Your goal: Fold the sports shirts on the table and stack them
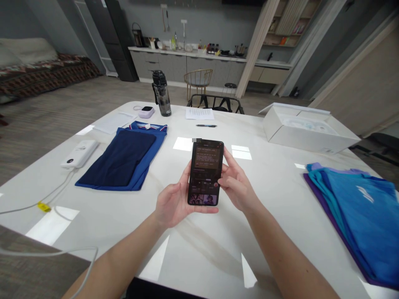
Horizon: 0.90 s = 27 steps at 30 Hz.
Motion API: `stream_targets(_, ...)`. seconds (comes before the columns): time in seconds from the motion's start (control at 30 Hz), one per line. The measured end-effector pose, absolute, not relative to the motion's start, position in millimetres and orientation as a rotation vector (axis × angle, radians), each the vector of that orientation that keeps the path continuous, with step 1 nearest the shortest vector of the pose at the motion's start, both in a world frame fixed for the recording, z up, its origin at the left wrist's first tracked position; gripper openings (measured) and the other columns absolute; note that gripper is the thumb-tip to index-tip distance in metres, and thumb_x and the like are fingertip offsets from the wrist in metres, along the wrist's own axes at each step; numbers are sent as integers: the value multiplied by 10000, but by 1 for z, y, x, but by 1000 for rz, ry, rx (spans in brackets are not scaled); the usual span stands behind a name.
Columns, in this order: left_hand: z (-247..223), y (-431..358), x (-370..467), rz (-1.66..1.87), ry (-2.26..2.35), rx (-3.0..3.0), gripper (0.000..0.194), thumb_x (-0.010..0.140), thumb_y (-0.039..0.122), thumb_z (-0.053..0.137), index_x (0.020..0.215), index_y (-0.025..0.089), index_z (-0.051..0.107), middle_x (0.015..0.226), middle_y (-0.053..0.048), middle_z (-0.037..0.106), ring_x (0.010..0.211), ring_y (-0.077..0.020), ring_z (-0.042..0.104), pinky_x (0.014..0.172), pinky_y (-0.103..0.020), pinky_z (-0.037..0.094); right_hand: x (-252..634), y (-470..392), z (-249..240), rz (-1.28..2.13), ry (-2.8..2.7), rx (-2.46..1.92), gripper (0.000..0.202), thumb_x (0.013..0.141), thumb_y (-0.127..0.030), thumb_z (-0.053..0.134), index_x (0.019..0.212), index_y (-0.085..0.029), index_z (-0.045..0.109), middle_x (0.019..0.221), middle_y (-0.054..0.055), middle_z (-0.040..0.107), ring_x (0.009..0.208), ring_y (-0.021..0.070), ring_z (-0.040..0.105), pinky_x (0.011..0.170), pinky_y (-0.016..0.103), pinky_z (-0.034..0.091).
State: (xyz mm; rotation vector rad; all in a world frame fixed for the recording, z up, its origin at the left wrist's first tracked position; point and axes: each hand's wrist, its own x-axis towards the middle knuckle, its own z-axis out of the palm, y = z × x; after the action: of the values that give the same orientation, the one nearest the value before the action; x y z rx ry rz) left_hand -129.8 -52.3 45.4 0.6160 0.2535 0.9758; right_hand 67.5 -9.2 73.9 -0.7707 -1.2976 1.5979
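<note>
A dark smartphone (205, 172) with a lit screen is held upright above the white table, its display facing me. My left hand (176, 203) is closed around its left side, with fingers behind it and one finger under the lower edge. On the other side, my right hand (237, 182) grips the right edge, the thumb resting by the screen's lower right part. Folded blue and navy clothing (124, 158) lies to the left of my hands. Farther right is a stack of folded shirts (364, 211) in blue, teal and purple.
An open white box (307, 131) stands at the back right. A dark water bottle (162, 95), a pen (206, 125) and a printed sheet (200, 113) are along the far side. To the left, a white power bank (80, 153) has a cable trailing off the edge.
</note>
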Motion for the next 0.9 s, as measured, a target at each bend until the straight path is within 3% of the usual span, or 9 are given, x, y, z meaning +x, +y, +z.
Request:
stream_targets(0.2, 45, -52, -131, 980, 244, 606, 799, 901, 493, 529, 1590, 450, 128, 1600, -74, 382, 1428, -405, 409, 1012, -698, 445, 66, -10, 73, 1614, -1238, -776, 927, 796, -226, 607, 1618, -365, 202, 1099, 20, 711, 797, 184, 651, 706, 367, 551)
stream_targets(0.4, 46, -51, -131, 982, 241, 601, 784, 912, 468, 519, 1592, 445, 129, 1604, -71, 377, 1420, -398, 422, 1016, -698, 441, 65, -11, 73, 1582, -1261, -782, 970, 802, -226, 612, 1624, -393, 127, 1145, 21, 707, 849, 194, 672, 732, 373, 560)
stream_targets(0.67, 44, -52, -131, 981, 235, 608, 778, 907, 479, 526, 1587, 454, 149, 1607, -66, 376, 1405, -397, 444, 1021, -691, 438, 61, -15, 69, 1530, -1338, -729, 1026, 820, -270, 702, 1628, -377, 79, 1186, 35, 696, 1043, 243, 674, 921, 464, 549)
stream_targets(0.9, 43, -52, -130, 983, 255, 631, 803, 896, 468, 540, 1591, 451, 137, 1608, -67, 370, 1411, -396, 437, 1034, -690, 429, 56, -17, 67, 1485, -1330, -740, 1032, 848, -300, 729, 1628, -365, 56, 1191, 44, 696, 1079, 251, 677, 973, 491, 536)
